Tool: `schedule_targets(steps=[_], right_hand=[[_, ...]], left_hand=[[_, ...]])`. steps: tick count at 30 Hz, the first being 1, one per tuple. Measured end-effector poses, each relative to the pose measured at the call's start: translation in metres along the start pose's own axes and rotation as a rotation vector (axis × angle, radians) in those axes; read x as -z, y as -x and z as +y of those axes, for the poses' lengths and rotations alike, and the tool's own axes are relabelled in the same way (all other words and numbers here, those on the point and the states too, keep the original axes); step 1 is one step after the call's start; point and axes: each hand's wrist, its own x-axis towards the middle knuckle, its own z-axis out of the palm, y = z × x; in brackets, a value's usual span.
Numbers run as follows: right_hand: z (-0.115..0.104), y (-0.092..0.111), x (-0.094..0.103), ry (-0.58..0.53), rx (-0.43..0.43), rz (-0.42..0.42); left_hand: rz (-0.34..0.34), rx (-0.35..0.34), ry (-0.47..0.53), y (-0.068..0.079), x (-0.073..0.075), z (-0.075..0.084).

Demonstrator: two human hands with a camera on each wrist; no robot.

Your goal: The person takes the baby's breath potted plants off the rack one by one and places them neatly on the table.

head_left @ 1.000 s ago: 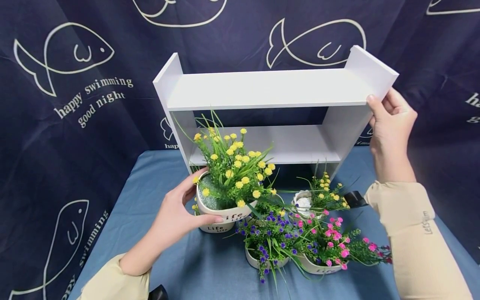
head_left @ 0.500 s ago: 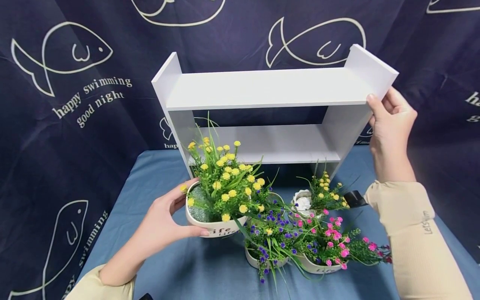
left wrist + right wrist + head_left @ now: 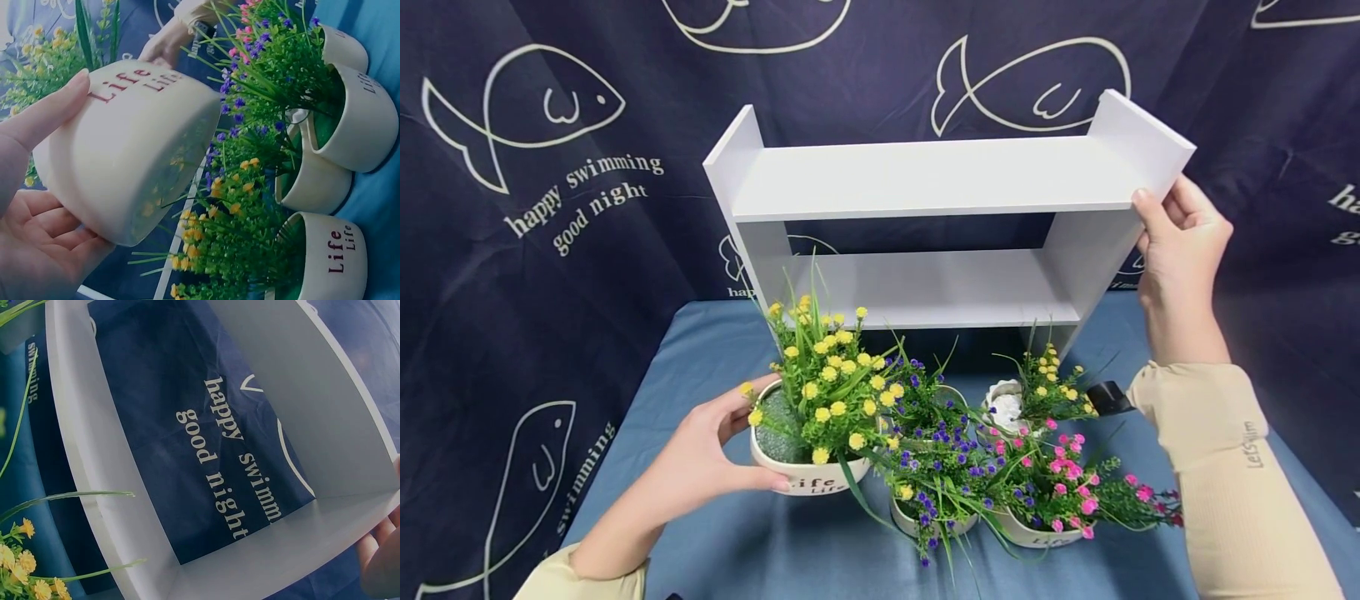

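My left hand (image 3: 703,454) grips a cream flowerpot (image 3: 816,479) lettered "Life", with yellow flowers and long grass blades in it. Its thumb lies on the front wall and the fingers go round the far side. In the left wrist view the held pot (image 3: 125,137) is raised and tilted, its underside showing, above another "Life" pot (image 3: 337,256) with yellow flowers. At the upper right, my right hand (image 3: 1187,250) holds the right side panel of a white shelf unit (image 3: 936,175), thumb at the front edge of the top board.
Right of the held pot, purple-flowered pots (image 3: 936,521) and a pink-flowered pot (image 3: 1045,537) crowd together. Behind them a yellow-flowered plant (image 3: 1052,387) stands by the shelf's foot. A blue cloth (image 3: 700,350) covers the table; a navy fish-print curtain (image 3: 850,92) hangs behind.
My left hand has carried the yellow-flowered pot leftward and down, away from the shelf, uncovering more of the purple flowers. The right hand and the shelf unit have stayed put.
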Motion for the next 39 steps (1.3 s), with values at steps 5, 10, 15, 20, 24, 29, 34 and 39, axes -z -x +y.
schedule_targets(steps=[5, 10, 15, 20, 24, 29, 34, 39], right_hand=[[0.000, 0.000, 0.000, 0.006, -0.002, 0.001], [0.001, 0.000, 0.000, 0.015, -0.005, 0.003], [0.001, 0.001, 0.000, 0.022, -0.004, 0.002], [0.001, 0.001, 0.000, 0.026, -0.004, 0.001], [0.001, 0.001, 0.000, 0.026, -0.005, 0.001], [0.001, 0.001, -0.001, 0.004, 0.003, 0.004], [0.000, 0.001, -0.001, 0.007, 0.002, 0.008], [0.000, 0.001, -0.001, 0.004, -0.009, 0.005]], left_hand=[[-0.035, -0.014, -0.003, 0.004, 0.007, -0.007], [-0.095, -0.036, 0.004, 0.007, 0.015, -0.016], [-0.138, -0.053, -0.001, 0.009, 0.022, -0.024], [-0.176, -0.085, 0.007, 0.013, 0.027, -0.030], [-0.197, -0.127, 0.009, 0.019, 0.032, -0.034], [-0.215, -0.171, 0.001, 0.025, 0.038, -0.039], [-0.210, -0.162, -0.011, 0.032, 0.045, -0.046], [-0.180, -0.147, -0.005, 0.039, 0.051, -0.055]])
